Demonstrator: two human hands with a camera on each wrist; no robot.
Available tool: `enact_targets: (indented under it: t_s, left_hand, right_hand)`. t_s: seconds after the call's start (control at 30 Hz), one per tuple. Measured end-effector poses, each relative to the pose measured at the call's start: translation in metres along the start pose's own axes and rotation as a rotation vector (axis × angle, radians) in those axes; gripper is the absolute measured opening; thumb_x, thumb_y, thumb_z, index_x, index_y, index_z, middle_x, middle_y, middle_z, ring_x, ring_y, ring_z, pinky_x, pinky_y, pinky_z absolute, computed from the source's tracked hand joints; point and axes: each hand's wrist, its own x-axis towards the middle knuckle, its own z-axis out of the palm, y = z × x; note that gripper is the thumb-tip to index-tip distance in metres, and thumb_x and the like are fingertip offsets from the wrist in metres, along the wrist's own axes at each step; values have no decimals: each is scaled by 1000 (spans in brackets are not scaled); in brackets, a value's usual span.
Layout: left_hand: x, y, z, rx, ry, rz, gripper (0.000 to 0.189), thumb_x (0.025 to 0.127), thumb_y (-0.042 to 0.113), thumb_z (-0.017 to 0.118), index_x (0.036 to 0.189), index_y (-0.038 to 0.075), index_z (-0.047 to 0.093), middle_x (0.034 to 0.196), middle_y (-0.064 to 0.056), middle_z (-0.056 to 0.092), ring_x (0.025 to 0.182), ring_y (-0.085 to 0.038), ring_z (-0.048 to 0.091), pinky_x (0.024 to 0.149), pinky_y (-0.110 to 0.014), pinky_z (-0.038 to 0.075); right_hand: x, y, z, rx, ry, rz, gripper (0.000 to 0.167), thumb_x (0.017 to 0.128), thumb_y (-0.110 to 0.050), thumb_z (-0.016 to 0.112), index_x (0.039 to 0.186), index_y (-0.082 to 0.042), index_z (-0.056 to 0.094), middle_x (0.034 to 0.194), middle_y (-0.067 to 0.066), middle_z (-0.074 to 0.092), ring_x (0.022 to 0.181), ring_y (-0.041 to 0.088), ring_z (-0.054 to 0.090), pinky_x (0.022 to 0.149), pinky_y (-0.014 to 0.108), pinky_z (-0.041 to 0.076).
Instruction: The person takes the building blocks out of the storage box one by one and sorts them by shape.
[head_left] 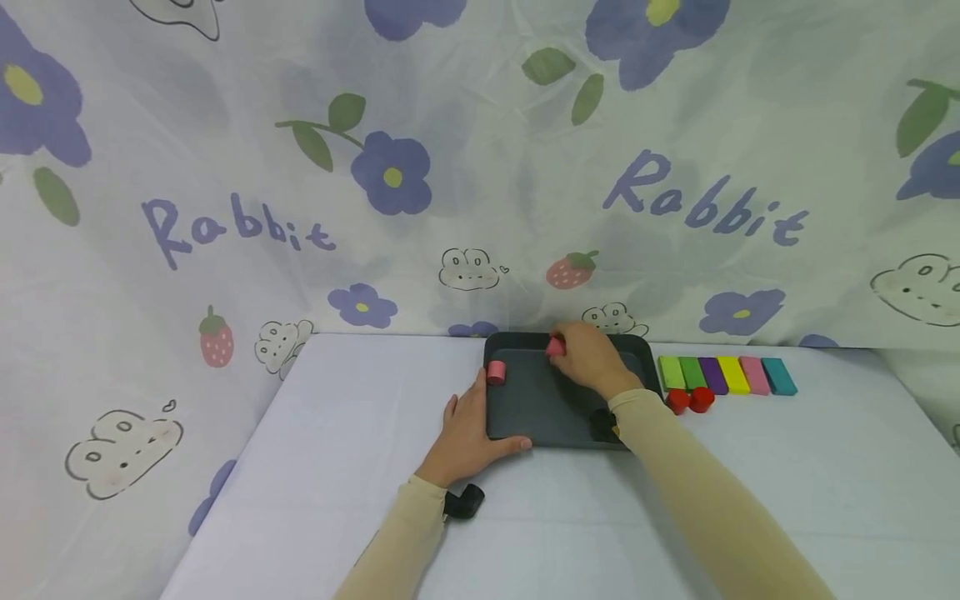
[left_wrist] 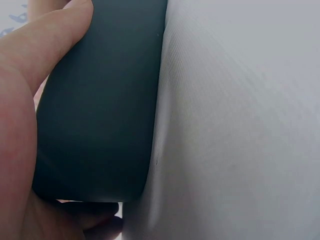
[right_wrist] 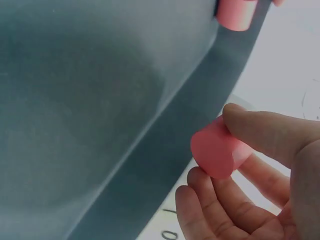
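My right hand (head_left: 588, 357) pinches a pink cylinder block (right_wrist: 216, 149) between thumb and fingers, over the far edge of the dark grey tray (head_left: 540, 417). A second pink cylinder block (head_left: 497, 372) stands inside the tray near its left wall. My left hand (head_left: 468, 433) lies around the tray's front left corner. Its straight fingers run along the left side, while the thumb (left_wrist: 55, 37) rests at the front rim. In the left wrist view the tray's outer wall fills much of the left half.
Right of the tray, several coloured rectangular blocks (head_left: 733, 375) lie in a row: light green, green, purple, yellow, pink and teal. Two red cylinder blocks (head_left: 701, 400) stand in front of them. A patterned cloth (head_left: 465, 208) hangs behind the white table (head_left: 360, 400).
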Motion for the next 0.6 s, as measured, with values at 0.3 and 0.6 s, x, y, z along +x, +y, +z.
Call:
enact_targets:
  t_s: [0.3,0.6]
  left_hand:
    - [-1,1,-1,-6,3,9,129,77,69,74,161,3,1,164,-14,24,150,-27,26,120,-58,6]
    - [1,0,-1,2,-9,9,129,77,70,73,161,3,0,165,-14,23,150,-27,25,120,-59,6]
  right_hand:
    - [-10,0,-11,25,24,0,36,90,-15,75,123,0,67,108,14,69,91,27,62,82,43,53]
    - [-26,-3,-23,54,85,-14,36,88,-13,78,120,0,67,109,14,68,92,28,61,82,43,55]
